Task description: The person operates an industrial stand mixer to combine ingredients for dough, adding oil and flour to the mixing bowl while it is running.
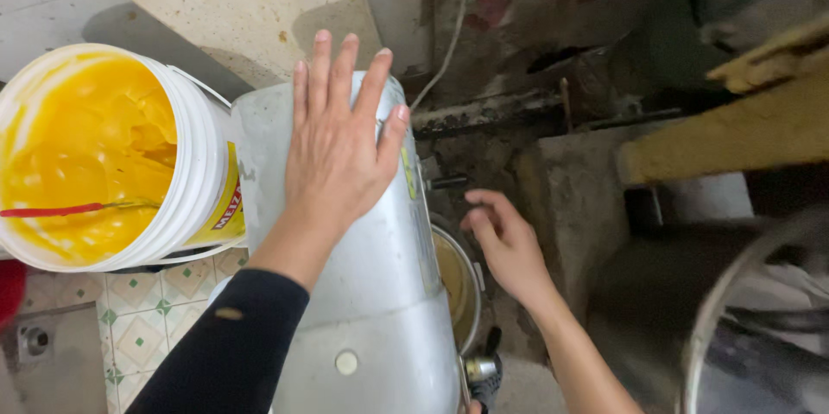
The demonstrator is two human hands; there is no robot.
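Observation:
My left hand [338, 136] lies flat, fingers spread, on top of a grey metal machine housing [371, 293] in the middle of the view. My right hand [503, 246] reaches down beside the housing's right side, fingers loosely curled and holding nothing, just above a round metal bowl [458, 284] with yellowish-brown paste inside. A small bolt [445, 182] sticks out of the housing near that hand. The left arm wears a black sleeve.
A white plastic bucket [194, 181] full of thick yellow paste stands at the left, with a red-handled utensil [52, 210] lying in it. Patterned floor tiles [138, 319] show below. A dirty concrete block [574, 198] and dark wall are to the right.

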